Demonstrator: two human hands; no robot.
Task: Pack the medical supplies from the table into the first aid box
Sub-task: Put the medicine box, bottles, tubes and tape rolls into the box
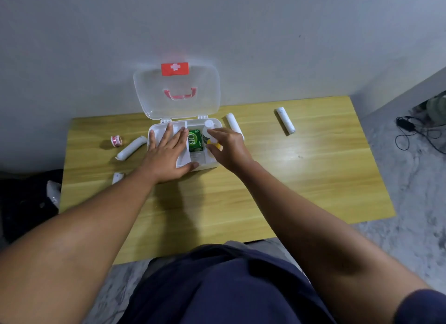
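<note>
Two hands are over the first aid box (212, 165), which sits open at the back-centre of the wooden table (289, 179), its clear lid (177, 92) w/ red cross tab (174, 68) and pink handle (180, 94) standing up against the wall (241, 34). Our left hand (167, 154) lies flat, fingers spread, palm down on the white tray (182, 158) over the box's left part, gripping nothing. Our right hand (228, 146) is inside the box's right side, fingers curled around a small yellow item (215, 146); we can't tell what it is. Just beside it in the box stands a white bottle (208, 128), and left of that lies a green pack (195, 141) w/ white lettering. Outside the box, approx. touching its right edge, a white roll (233, 122) lies partly behind our right hand; another white roll (285, 120) lies well apart, further right. Left of the box we see a third white roll (131, 148), a small pink-and-white tape roll (116, 140) beyond it, and one more white item (118, 177) near the left wrist, partly hidden by the forearm. Dark cables (415, 133) lie on the floor at right.
</note>
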